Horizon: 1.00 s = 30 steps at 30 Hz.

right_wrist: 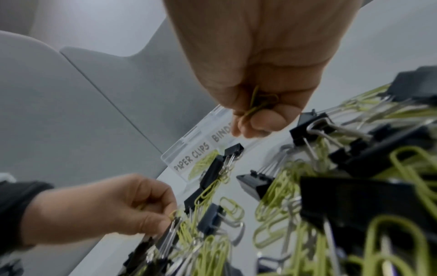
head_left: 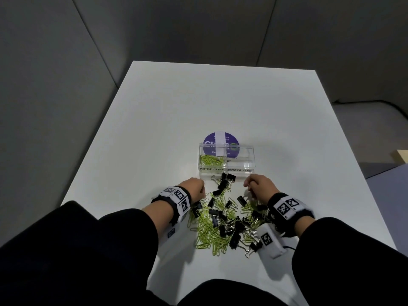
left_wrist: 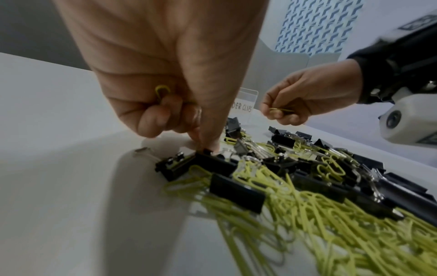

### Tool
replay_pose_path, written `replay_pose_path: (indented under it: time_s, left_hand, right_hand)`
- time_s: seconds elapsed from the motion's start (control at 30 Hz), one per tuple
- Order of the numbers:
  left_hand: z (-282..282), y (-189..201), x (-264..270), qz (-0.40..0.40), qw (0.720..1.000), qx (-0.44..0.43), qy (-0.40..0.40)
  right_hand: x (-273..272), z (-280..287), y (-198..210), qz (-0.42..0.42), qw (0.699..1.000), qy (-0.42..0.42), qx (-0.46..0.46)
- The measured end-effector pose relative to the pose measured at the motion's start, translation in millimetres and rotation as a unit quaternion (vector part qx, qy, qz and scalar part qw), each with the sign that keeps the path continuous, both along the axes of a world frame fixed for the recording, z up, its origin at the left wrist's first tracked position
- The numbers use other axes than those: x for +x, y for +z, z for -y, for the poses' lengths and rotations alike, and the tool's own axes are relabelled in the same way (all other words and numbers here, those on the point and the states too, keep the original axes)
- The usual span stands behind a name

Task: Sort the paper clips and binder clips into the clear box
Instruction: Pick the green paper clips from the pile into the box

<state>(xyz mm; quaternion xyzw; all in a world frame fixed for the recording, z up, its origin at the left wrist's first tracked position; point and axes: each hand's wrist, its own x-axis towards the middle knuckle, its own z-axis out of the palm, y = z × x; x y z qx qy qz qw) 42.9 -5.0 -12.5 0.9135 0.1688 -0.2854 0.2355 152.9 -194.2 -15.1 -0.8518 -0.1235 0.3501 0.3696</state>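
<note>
A mixed pile of yellow-green paper clips (head_left: 209, 235) and black binder clips (head_left: 221, 186) lies on the white table (head_left: 154, 129) in front of the clear box (head_left: 240, 171). The box's left cell, labelled PAPER CLIPS, holds yellow-green clips (head_left: 212, 161); the right cell is labelled BINDER CLIPS. My left hand (head_left: 195, 187) curls round a yellow-green paper clip (left_wrist: 162, 92), its fingertip touching a binder clip (left_wrist: 212, 162) at the pile's left edge. My right hand (head_left: 257, 185) holds yellow-green paper clips (right_wrist: 257, 104) in curled fingers above the pile's right side.
A round purple sticker (head_left: 218, 138) lies on the table behind the box. Grey padded walls (head_left: 66, 62) surround the table. Both wrists carry black bands with white marker tags (head_left: 176, 195), and a white camera unit (head_left: 270, 239) hangs over the pile's right side.
</note>
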Motion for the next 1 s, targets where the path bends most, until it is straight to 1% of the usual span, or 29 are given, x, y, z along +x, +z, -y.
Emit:
replay_pose_path:
  time_s: [0.1, 0.2, 0.23, 0.33, 0.4, 0.5, 0.67, 0.8, 0.9, 1.0]
  left_hand:
    - [-1.3, 2.5, -5.2, 0.001, 1.0, -0.006, 0.007]
    - [-5.2, 6.2, -7.1, 0.011, 0.999, -0.023, 0.031]
    - [-5.7, 9.0, -7.2, 0.012, 0.999, -0.027, 0.034]
    - [-5.8, 13.9, -7.7, 0.02, 0.998, -0.044, 0.03]
    - [-4.1, 14.4, -8.9, 0.023, 0.998, -0.045, 0.031]
    - [0.2, 15.1, -9.2, 0.034, 0.997, -0.047, 0.057]
    - [8.1, 11.4, -10.5, 0.039, 0.992, -0.066, 0.1]
    - [11.7, 8.7, -12.8, 0.043, 0.992, -0.068, 0.094]
    - [11.8, 4.7, -12.9, 0.061, 0.988, -0.093, 0.106]
    - [14.5, 4.0, -11.5, 0.063, 0.989, -0.1, 0.094]
  right_hand:
    - [14.3, 16.9, 4.7, 0.08, 0.996, -0.015, -0.023]
    - [37.1, 41.1, 5.5, 0.113, 0.991, -0.048, -0.055]
    - [44.0, 49.1, 3.9, 0.108, 0.99, -0.055, -0.075]
    - [52.3, 66.9, -5.2, 0.055, 0.99, -0.053, -0.115]
    - [50.4, 75.1, -12.5, 0.035, 0.99, -0.082, -0.109]
    - [43.6, 81.9, -17.3, 0.03, 0.987, -0.134, -0.078]
    - [40.8, 82.0, -19.5, 0.081, 0.984, -0.099, -0.124]
    - [44.1, 75.3, -16.4, 0.076, 0.986, -0.091, -0.121]
    - [39.9, 66.3, -11.8, 0.082, 0.984, -0.082, -0.137]
    - [25.8, 54.3, -8.1, 0.103, 0.982, -0.029, -0.154]
